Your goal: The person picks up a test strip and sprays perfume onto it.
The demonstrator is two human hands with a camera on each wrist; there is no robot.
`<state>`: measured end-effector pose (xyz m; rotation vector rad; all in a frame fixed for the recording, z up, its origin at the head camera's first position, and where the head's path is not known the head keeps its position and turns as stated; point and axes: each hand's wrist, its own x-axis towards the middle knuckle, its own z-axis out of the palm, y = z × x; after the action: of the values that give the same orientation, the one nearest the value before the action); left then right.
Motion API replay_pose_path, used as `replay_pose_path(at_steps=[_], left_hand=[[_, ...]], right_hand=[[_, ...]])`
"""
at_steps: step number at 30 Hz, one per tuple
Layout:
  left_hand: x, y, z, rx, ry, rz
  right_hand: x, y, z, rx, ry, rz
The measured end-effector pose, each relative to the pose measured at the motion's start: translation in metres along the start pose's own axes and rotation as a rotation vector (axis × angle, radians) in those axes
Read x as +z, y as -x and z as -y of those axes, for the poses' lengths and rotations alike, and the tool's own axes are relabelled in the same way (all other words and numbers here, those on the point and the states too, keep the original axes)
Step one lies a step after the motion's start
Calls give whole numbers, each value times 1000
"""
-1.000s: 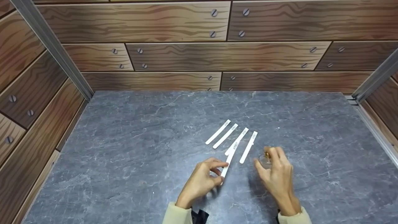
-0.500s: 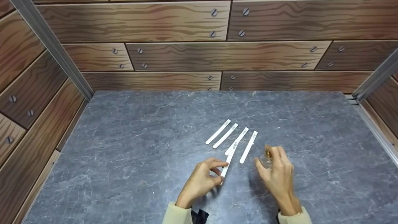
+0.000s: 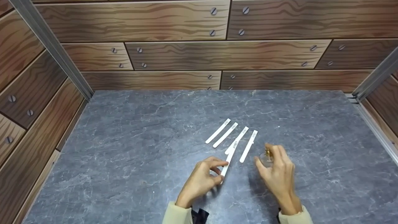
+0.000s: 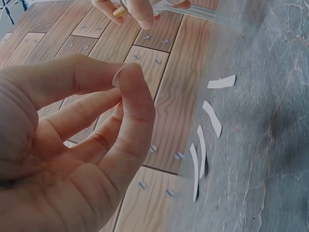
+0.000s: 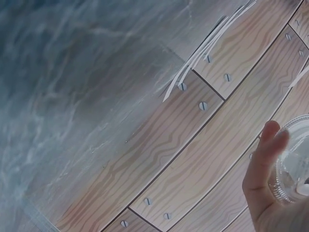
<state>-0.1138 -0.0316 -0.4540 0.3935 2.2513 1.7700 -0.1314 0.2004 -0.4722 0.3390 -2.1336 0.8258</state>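
Observation:
My left hand pinches a white paper test strip near its lower end, between thumb and fingers. The strip's printed far end overlaps another strip in the head view; in the left wrist view only a small edge of it shows at the fingertips. To the right, my right hand holds a clear glass perfume bottle with a gold-coloured top, the index finger at that top. Fingers hide much of the bottle. Several more white strips lie side by side, slanted, beyond both hands.
The grey marbled tabletop stretches around the hands. Wood-patterned panels stand along its back and sides, with metal posts at the corners. A dark strap shows at the left sleeve.

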Motion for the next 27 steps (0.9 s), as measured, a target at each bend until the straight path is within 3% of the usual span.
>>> replay_pose_path(at_steps=[27], left_hand=[[0, 0, 0, 57, -40, -2]], right_hand=[[0, 1, 0, 13, -12, 11]])
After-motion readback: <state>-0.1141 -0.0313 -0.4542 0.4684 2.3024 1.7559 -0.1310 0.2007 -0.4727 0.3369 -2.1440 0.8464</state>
